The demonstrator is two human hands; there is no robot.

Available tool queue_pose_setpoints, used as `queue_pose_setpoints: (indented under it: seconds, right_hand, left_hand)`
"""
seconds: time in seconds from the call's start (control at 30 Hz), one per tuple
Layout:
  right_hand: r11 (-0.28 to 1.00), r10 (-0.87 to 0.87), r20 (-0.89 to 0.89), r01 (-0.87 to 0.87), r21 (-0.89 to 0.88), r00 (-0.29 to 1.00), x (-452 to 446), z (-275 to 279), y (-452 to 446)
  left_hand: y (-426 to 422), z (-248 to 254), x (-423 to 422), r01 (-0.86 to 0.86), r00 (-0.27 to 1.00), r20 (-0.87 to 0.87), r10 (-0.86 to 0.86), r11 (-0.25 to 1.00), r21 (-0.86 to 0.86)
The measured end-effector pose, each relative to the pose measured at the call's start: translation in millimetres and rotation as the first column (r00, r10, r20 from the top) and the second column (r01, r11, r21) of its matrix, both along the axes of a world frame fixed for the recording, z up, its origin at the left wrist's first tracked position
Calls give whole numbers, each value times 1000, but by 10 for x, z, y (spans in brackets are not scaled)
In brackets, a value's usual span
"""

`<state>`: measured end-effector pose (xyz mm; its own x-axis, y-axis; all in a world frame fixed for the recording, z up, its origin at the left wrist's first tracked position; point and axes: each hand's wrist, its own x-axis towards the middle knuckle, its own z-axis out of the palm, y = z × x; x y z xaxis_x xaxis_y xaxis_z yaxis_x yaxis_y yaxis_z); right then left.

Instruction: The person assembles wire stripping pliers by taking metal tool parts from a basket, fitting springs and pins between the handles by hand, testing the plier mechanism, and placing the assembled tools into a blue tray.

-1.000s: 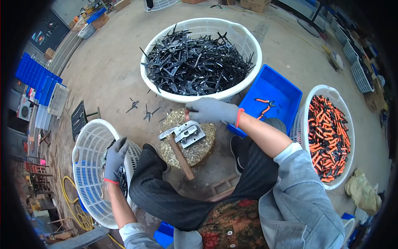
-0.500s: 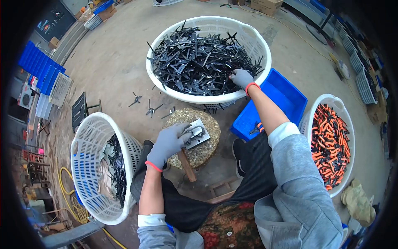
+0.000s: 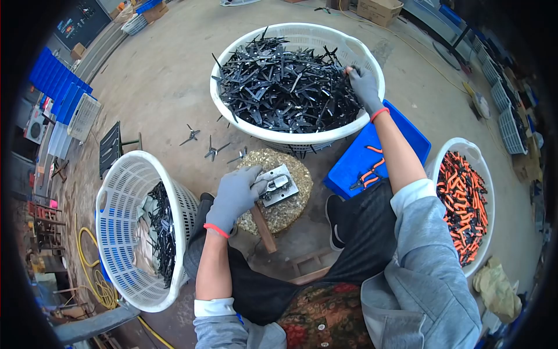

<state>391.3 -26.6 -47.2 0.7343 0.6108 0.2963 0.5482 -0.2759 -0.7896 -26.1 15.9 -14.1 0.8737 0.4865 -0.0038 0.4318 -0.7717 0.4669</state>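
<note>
- The grey concrete floor (image 3: 174, 75) is evenly, softly lit.
- Small glints are scattered over heaped black metal pieces (image 3: 279, 87).
- Edges are curved, corners blackened.

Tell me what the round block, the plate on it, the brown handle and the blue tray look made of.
Block: perhaps stone or concrete, rough, from its speckled, pebbly top. Plate: metal, probably steel, from its flat silver-grey shine. Handle: probably wood, matte, from its brown colour. Tray: likely plastic, smooth, from its even blue.
</note>
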Motion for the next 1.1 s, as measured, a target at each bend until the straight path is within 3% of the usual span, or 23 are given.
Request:
queue_pose_setpoints:
  seconds: [0.1,0.2,0.27,0.33,0.4,0.5,0.57,0.63,0.67,0.8,0.9,0.97,1.0,1.1]
  right_hand:
    - [909,287,-441,-96,406,850,-346,354,-17]
    - [839,475,-545,-168,517,691,-671,575,-108]
    - [804,539,-582,-167,570,609,-925,645,-137]
    - [767,550,-525,-144,625,649,-1351,708,-166]
    - [766,495,-414,-159,623,764,-1851,777,-272]
    - [815,417,-172,-283,506,892,-2366,713,-514]
    - [762,418,119,-419,494,901,-2588,696,-597]
    - [711,499,279,-572,410,820,-2660,674,-662]
    - [703,516,340,-615,357,786,-2681,664,-664]
    - [657,579,454,-717,233,677,-2648,650,-650]
    - [699,553,474,-691,183,685,-2601,683,-627]
    - [730,583,394,-671,130,711,-2570,727,-559]
    - [741,657,298,-665,-88,693,-2600,792,-584]
    - [675,720,240,-576,-462,651,-2724,561,-550]
  left_hand:
    - [-28,77,68,-35,994,-104,31,999,-30]
    - [-35,82,88,-109,994,23,111,992,-61]
    - [-10,-9,96,-95,980,111,163,885,-456]
    - [-38,44,117,39,952,232,201,672,-739]
    - [-140,228,169,267,893,385,234,415,-870]
    - [-205,195,284,549,707,569,420,183,-816]
    - [-154,229,279,689,572,552,607,11,-725]
    - [-60,221,224,804,438,462,771,-106,-585]
    - [-49,219,215,785,376,450,810,-20,-619]
    - [134,284,65,764,366,510,778,61,-642]
    - [210,335,-59,453,378,553,743,372,-810]
    - [192,319,-85,361,398,424,813,286,-888]
    - [198,224,-73,299,419,380,824,270,-915]
    - [111,-13,69,81,542,251,802,247,-966]
